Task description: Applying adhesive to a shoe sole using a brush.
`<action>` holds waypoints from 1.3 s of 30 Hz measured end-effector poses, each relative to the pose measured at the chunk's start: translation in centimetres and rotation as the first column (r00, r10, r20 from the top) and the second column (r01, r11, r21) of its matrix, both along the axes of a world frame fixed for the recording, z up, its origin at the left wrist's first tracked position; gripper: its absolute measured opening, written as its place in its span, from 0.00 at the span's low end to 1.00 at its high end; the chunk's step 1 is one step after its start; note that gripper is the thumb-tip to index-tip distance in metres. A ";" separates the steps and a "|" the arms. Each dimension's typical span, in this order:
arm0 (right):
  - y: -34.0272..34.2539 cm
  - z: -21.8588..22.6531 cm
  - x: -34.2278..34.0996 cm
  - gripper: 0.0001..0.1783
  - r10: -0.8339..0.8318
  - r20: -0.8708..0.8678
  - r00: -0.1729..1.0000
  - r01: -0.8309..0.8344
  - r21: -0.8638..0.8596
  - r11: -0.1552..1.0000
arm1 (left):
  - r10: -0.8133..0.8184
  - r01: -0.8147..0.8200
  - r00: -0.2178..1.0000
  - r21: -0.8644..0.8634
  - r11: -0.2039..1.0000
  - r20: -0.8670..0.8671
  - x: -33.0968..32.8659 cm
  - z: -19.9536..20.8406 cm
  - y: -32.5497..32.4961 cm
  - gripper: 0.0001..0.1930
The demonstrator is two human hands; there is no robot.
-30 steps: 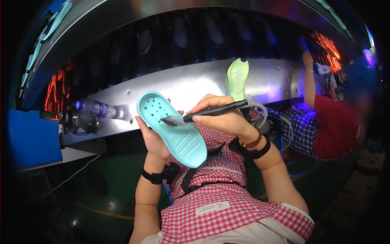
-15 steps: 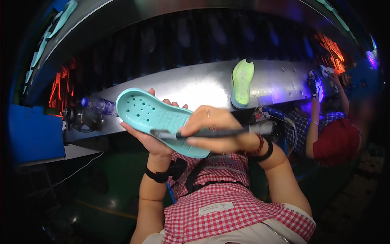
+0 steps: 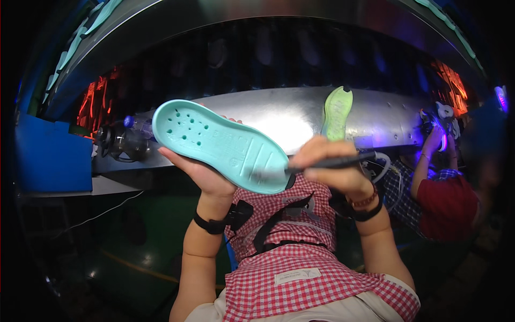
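A turquoise shoe sole (image 3: pixel 217 145) with a raised rim and a cluster of holes at its left end lies across my left hand (image 3: pixel 206 174). The thumb is at its near edge, and the other fingers reach up behind the far edge, mostly hidden. My right hand (image 3: pixel 340 174) is closed round the dark handle of a brush (image 3: pixel 348 160), which has a pale tube at its rear end. Motion blurs the brush head, which is over the inner face of the sole near its right end. Beyond my right hand, a yellow-green sole (image 3: pixel 338 110) rests on the metal worktop (image 3: pixel 268 104).
A plastic bottle (image 3: pixel 140 126) and a dark see-through jug (image 3: pixel 122 144) stand left, beside a blue box (image 3: pixel 53 153). Behind the worktop runs a dark recess with a row of soles (image 3: pixel 264 48). At right a co-worker in a red garment (image 3: pixel 448 206) handles a purple-lit shoe.
The brush has moved from the middle of the turquoise sole toward its right end. More of the sole's inner face shows. The surroundings have shifted slightly rightward in view.
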State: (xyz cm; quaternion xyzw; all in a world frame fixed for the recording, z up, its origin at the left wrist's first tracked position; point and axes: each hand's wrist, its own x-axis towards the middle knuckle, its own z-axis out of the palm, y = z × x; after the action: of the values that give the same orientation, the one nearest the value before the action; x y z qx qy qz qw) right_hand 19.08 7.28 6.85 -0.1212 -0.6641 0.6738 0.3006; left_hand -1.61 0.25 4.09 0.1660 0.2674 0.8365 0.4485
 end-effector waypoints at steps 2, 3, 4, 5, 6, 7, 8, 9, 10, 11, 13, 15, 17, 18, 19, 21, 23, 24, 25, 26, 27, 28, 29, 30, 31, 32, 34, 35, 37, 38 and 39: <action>-0.1 -0.9 -0.2 0.13 -0.017 0.095 0.995 0.008 0.095 0.995 | 0.008 -0.008 0.999 -0.003 1.000 0.038 0.2 0.3 -0.1 0.47; -0.4 -1.1 -0.3 0.13 0.041 0.081 0.996 -0.054 0.164 0.985 | 0.018 -0.018 0.998 -0.001 1.000 0.064 0.0 0.4 0.0 0.47; -0.4 -0.8 -0.3 0.13 0.103 0.060 0.993 -0.115 0.256 0.960 | 0.008 -0.008 0.998 -0.001 1.000 0.069 -0.4 0.3 0.1 0.47; -0.3 -0.8 -0.1 0.13 0.182 0.013 0.983 -0.181 0.191 0.965 | -0.036 0.034 0.999 0.044 0.998 0.035 -0.9 0.2 0.3 0.47; -0.2 -1.0 0.2 0.13 0.193 -0.054 0.980 -0.187 0.097 0.978 | -0.078 0.078 0.997 0.083 0.993 0.004 -1.2 0.0 0.2 0.47; 0.0 -1.3 0.2 0.12 0.195 -0.123 0.973 -0.197 0.002 0.980 | -0.119 0.121 0.993 0.122 0.985 -0.027 -1.3 0.0 0.1 0.47; 0.2 -1.6 -0.2 0.12 0.111 -0.134 0.985 -0.125 -0.103 0.987 | -0.187 0.190 0.982 0.192 0.963 -0.037 -1.4 0.4 -0.4 0.46; 0.3 -1.8 -0.7 0.11 0.055 -0.084 0.995 -0.073 -0.237 0.969 | -0.196 0.198 0.980 0.191 0.961 -0.030 -1.3 0.8 -0.5 0.46; 0.1 -2.2 -1.0 0.11 0.043 -0.095 0.995 -0.071 -0.308 0.949 | -0.206 0.197 0.978 0.198 0.960 0.026 -1.3 1.0 -0.6 0.44; -0.2 -2.6 -1.3 0.11 0.033 -0.105 0.994 -0.071 -0.378 0.923 | -0.213 0.194 0.974 0.204 0.960 0.080 -1.1 1.3 -0.7 0.41; -0.9 -2.9 -2.0 0.11 -0.001 -0.235 0.972 -0.142 -0.591 0.794 | -0.136 0.121 0.960 0.076 0.990 0.244 0.6 1.9 -1.4 0.36; -2.1 -2.2 -2.9 0.10 -0.095 -0.231 0.968 -0.105 -0.720 0.686 | -0.201 0.164 0.930 0.142 0.976 0.308 3.3 1.6 -2.4 0.38; -2.9 -3.0 -3.1 0.10 -0.105 -0.187 0.977 -0.005 -0.509 0.861 | -0.202 0.152 0.919 0.169 0.974 0.339 3.5 1.0 -2.3 0.36; -3.2 -1.2 -2.4 0.11 -0.045 -0.022 0.999 0.031 -0.430 0.902 | -0.274 0.227 0.917 0.187 0.956 0.289 2.9 0.5 -2.4 0.35; -3.6 -1.8 -2.4 0.11 -0.048 -0.061 0.997 0.028 -0.295 0.955 | -0.346 0.302 0.908 0.201 0.932 0.238 2.5 0.2 -2.4 0.35; -3.2 -1.4 -2.0 0.11 0.040 -0.082 0.996 -0.053 -0.167 0.985 | -0.277 0.248 0.916 0.134 0.960 0.292 2.2 0.2 -2.5 0.34; -2.4 -0.7 -1.8 0.11 -0.027 -0.049 0.998 0.011 -0.313 0.950 | -0.338 0.298 0.917 0.200 0.933 0.212 1.8 -0.1 -2.4 0.31; -2.1 -0.8 -2.1 0.11 -0.026 -0.040 0.999 0.013 -0.290 0.957 | -0.369 0.316 0.909 0.259 0.913 0.195 1.6 -0.3 -2.0 0.32; -2.0 -0.9 -2.4 0.11 -0.025 -0.031 0.999 0.016 -0.267 0.963 | -0.370 0.316 0.909 0.261 0.912 0.193 1.4 -0.3 -1.8 0.32; -1.9 -0.8 -2.6 0.11 0.021 -0.052 0.998 -0.025 -0.088 0.996 | -0.368 0.312 0.909 0.264 0.913 0.197 1.3 -0.3 -1.7 0.32; -2.1 -0.6 -2.7 0.11 0.069 -0.063 0.996 -0.063 0.092 0.994 | -0.364 0.307 0.909 0.265 0.914 0.202 1.1 -0.4 -1.8 0.32; -2.0 -0.5 -2.7 0.12 0.076 -0.097 0.992 -0.061 0.145 0.988 | -0.380 0.324 0.903 0.263 0.909 0.201 0.9 -0.4 -1.8 0.33; -1.6 0.4 -2.4 0.11 0.104 -0.063 0.993 -0.102 0.025 0.994 | -0.380 0.324 0.903 0.261 0.909 0.201 0.9 -0.2 -1.8 0.33; -1.4 0.8 -2.2 0.12 0.045 -0.023 0.999 -0.048 -0.106 0.993 | -0.365 0.318 0.913 0.240 0.917 0.184 1.2 0.2 -1.7 0.35; -1.2 1.0 -2.1 0.13 -0.007 0.024 1.000 0.013 -0.233 0.972 | -0.350 0.312 0.922 0.219 0.924 0.167 1.3 0.4 -1.5 0.38; -1.1 -0.3 -2.4 0.11 -0.056 -0.002 0.998 0.055 -0.158 0.986 | -0.346 0.328 0.931 0.148 0.933 0.114 1.2 0.3 -1.4 0.38; -1.0 -0.2 -2.8 0.12 0.061 -0.026 0.998 -0.060 0.018 0.998 | -0.377 0.354 0.917 0.168 0.920 0.130 0.4 0.0 -1.4 0.37; -0.9 0.0 -2.9 0.11 0.107 -0.061 0.992 -0.098 0.136 0.986 | -0.409 0.380 0.901 0.188 0.906 0.148 0.2 -0.1 -1.3 0.36; -0.1 0.0 -2.6 0.11 0.122 -0.110 0.986 -0.131 -0.072 0.989 | -0.358 0.330 0.914 0.161 0.930 0.193 0.5 0.1 -1.4 0.36; 0.2 0.1 -2.7 0.11 0.047 -0.056 0.997 -0.048 -0.009 0.999 | -0.364 0.348 0.924 0.137 0.928 0.117 0.2 0.1 -1.3 0.36; 0.5 0.5 -2.7 0.11 -0.024 -0.007 1.000 0.025 0.059 0.998 | -0.362 0.356 0.931 0.112 0.928 0.042 0.0 0.2 -1.3 0.36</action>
State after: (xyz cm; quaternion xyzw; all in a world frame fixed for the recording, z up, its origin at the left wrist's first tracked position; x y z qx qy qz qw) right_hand 16.39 7.81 7.35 -0.1184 -0.6812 0.6505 0.3143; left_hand -1.59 -1.00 4.28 0.2091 0.1753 0.7577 0.5928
